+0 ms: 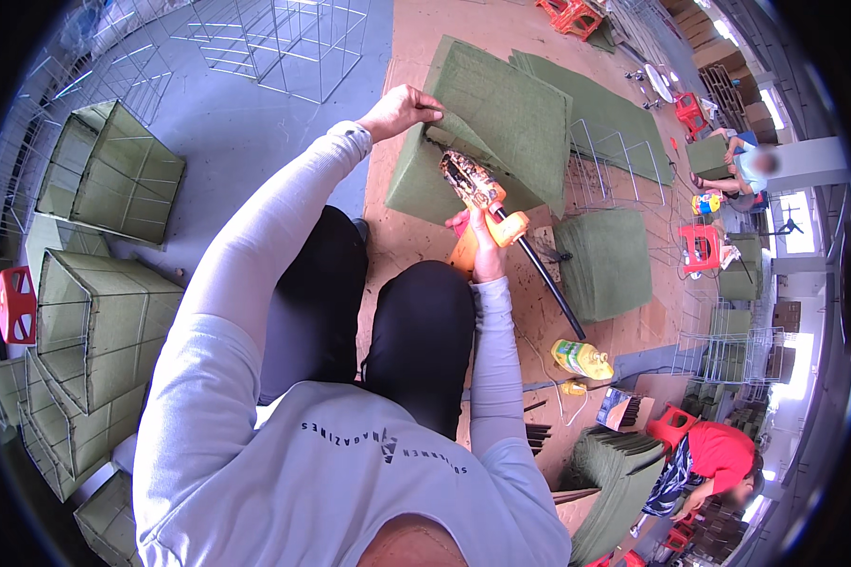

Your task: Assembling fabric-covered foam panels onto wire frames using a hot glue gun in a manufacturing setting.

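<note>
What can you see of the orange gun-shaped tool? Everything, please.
The orange gun-shaped tool has an orange body and handle, plastic by the look of it. Its front half is blotched with dark, crusty residue over paler patches. A long, straight black rod sticks out of the rear, slanting down to the right. The right hand grips the handle. The front points up and left, close under a lifted green flap; whether the tip touches it, I can't tell.

Orange glue gun (483, 194) partly hidden, red stool (571, 16) cut off above
</note>
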The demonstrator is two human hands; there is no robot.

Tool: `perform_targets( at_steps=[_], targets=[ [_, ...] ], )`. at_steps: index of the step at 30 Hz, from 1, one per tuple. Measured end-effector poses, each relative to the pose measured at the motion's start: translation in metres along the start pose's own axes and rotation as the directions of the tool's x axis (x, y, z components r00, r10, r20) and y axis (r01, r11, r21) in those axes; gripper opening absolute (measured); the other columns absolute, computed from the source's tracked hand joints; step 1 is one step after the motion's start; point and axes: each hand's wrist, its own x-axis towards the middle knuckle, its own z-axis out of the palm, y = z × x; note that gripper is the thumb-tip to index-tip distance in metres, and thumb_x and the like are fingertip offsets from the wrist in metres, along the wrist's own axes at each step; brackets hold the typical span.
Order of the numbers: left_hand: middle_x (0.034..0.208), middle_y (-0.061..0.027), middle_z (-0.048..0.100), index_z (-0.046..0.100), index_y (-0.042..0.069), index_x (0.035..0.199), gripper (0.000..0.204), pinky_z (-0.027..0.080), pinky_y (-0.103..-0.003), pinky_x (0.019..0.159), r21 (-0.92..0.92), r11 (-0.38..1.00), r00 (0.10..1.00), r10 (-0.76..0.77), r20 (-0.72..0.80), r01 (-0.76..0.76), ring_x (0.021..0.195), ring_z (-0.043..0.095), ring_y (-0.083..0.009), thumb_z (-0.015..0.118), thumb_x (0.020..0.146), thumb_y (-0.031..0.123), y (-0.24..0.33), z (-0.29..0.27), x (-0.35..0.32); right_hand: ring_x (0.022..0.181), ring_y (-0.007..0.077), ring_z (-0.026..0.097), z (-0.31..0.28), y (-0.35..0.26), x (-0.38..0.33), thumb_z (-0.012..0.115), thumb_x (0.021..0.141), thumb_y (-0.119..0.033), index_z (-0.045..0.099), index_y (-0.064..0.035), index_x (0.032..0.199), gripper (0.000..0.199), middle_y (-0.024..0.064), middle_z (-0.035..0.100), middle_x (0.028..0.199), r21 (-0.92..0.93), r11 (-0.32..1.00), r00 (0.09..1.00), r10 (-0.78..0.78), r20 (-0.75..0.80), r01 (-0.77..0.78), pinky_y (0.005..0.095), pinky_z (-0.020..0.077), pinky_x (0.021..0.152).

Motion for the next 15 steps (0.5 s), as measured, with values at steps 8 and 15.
perform_targets(
  at_steps=[8,15],
  targets=[
    [0.088,-0.0043,0.069,0.067,0.004,0.1,0.021,0.047,-0.025,0.079,0.012,1.0,1.0,0.0,0.001,0.0,0.082,0.06,-0.0085,0.063,0.083,0.015,0.0029,0.0003,-0.0009,0.075,0.0213,0.059,-0.001,-0.0042,-0.0035,0.05,0.093,-0.028,0.05,-0.0008,0.098,0.027,0.0082,0.056,0.078,0.039,0.999,0.999,0.004,-0.047,-0.002,0.0338,0.0476,0.073],
    [0.088,-0.0048,0.069,0.067,0.004,0.1,0.02,0.047,-0.025,0.079,0.018,1.0,1.0,-0.01,-0.011,0.011,0.081,0.06,-0.0087,0.063,0.083,0.014,0.0044,0.0005,-0.0007,0.075,0.0205,0.059,-0.0025,-0.0053,-0.0054,0.05,0.093,-0.028,0.049,-0.0024,0.097,0.026,0.0073,0.056,0.078,0.054,0.998,1.0,0.015,-0.028,-0.013,0.0323,0.0463,0.071]
  ],
)
